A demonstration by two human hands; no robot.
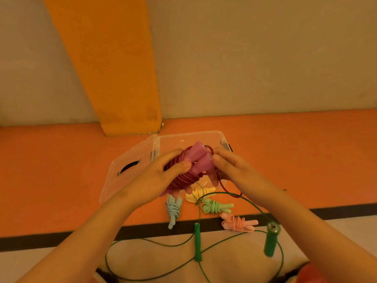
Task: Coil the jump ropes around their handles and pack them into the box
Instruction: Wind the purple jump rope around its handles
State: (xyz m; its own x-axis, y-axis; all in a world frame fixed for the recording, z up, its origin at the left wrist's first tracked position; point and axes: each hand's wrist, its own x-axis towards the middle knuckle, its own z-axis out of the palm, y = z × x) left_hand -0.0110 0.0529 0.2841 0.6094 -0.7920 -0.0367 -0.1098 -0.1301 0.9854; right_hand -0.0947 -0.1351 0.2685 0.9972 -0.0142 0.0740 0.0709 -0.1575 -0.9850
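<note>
One clear box [183,137], lid [126,172] open leftward, sits mid-frame. Before it the left hand [163,180] grips one purple jump rope [195,158]; the right hand [230,170] pinches its loose strand. Below, four lie coiled: blue rope [173,209], yellow rope [201,194], pale green rope [214,207], pink rope [236,222]; one dark green rope [197,244] sprawls uncoiled.

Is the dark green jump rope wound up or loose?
Loose. The dark green jump rope sprawls in big open loops, its two handles lying apart with no cord wrapped round them.
</note>
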